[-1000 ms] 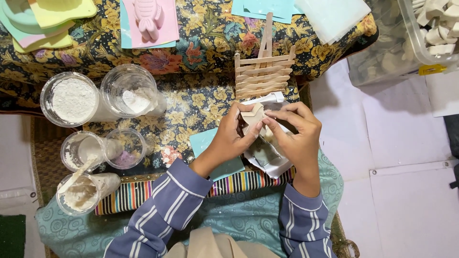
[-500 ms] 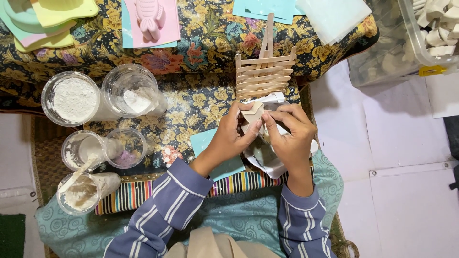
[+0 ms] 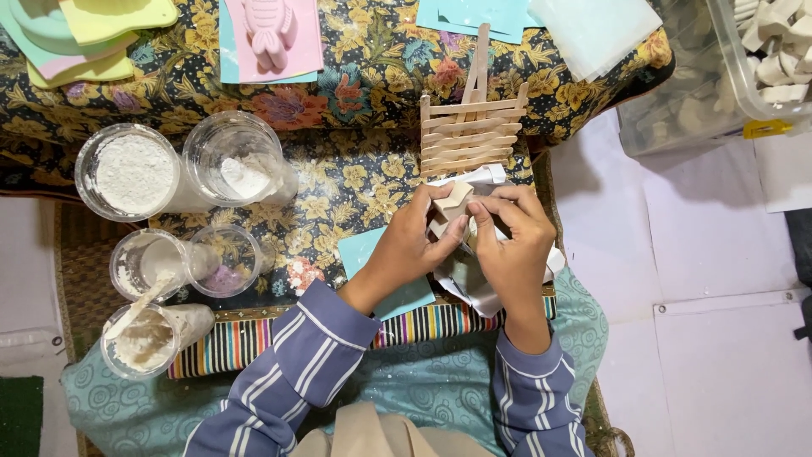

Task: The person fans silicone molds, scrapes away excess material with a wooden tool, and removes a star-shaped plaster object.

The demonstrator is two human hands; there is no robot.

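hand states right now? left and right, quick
Left hand: closed on the small beige, angular cast piece, fingers pinching it.
Right hand: closed, fingertips on the same piece, over crumpled white paper.

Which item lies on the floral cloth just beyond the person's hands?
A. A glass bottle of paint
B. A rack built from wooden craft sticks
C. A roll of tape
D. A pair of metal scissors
B: the flat rack of pale wooden craft sticks lies on the floral cloth directly past both hands, the left hand and the right hand, which hold a small beige piece.
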